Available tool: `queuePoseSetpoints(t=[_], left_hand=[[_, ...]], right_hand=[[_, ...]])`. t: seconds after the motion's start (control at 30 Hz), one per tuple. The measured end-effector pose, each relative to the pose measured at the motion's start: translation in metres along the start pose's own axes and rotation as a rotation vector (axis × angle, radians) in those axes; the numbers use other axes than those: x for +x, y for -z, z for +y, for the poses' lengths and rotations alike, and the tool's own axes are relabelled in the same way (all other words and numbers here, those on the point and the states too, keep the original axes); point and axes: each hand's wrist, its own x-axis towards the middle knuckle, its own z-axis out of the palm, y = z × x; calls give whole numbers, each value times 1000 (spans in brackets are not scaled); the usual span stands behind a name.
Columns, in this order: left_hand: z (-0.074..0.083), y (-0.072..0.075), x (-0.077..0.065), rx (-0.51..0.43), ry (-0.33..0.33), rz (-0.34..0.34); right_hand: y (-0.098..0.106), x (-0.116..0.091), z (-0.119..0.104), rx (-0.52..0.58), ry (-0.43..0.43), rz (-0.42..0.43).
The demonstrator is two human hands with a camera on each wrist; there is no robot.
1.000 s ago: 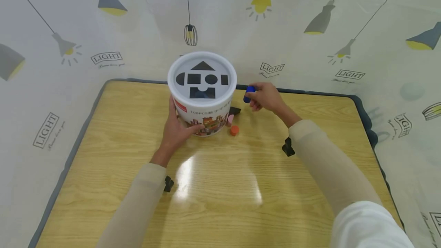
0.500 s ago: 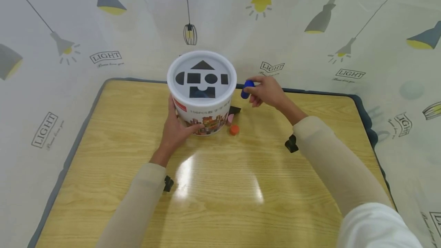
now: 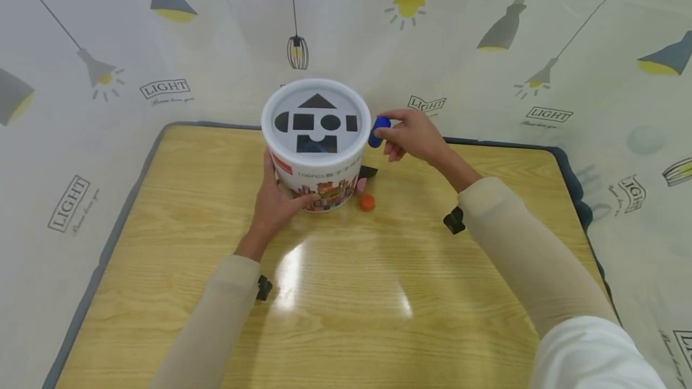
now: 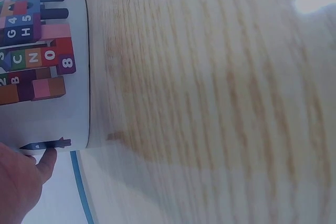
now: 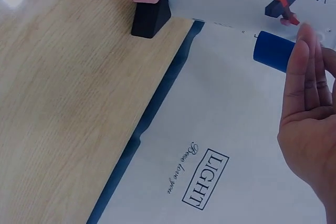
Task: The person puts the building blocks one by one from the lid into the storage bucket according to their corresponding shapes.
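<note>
A white bucket with printed block pictures stands toward the back of the table, its white lid cut with several shaped holes. My left hand holds the bucket's near left side, thumb across its front. In the left wrist view, a fingertip of the left hand touches the bucket wall. My right hand pinches a blue cylinder block between thumb and fingers, raised beside the lid's right rim. The right wrist view shows the blue cylinder block sticking out past the fingers.
Right of the bucket's base lie an orange round block, a pink block and a black block. The wooden table ends at a dark back edge against a patterned wall covering.
My right hand has lifted the blue cylinder block and moved it left, closer to the lid's rim. The left hand and the bucket have stayed in place.
</note>
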Motion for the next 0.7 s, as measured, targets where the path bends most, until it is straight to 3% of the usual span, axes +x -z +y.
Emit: queuePoseSetpoints(t=[0.37, 0.63, 0.7], left_hand=[[34, 4, -9, -36, -17, -13], [4, 0, -1, 5, 2, 2], [4, 0, -1, -6, -9, 0]], right_hand=[[10, 1, -16, -24, 9, 18], [15, 2, -23, 3, 38, 34], [16, 2, -24, 11, 42, 36]])
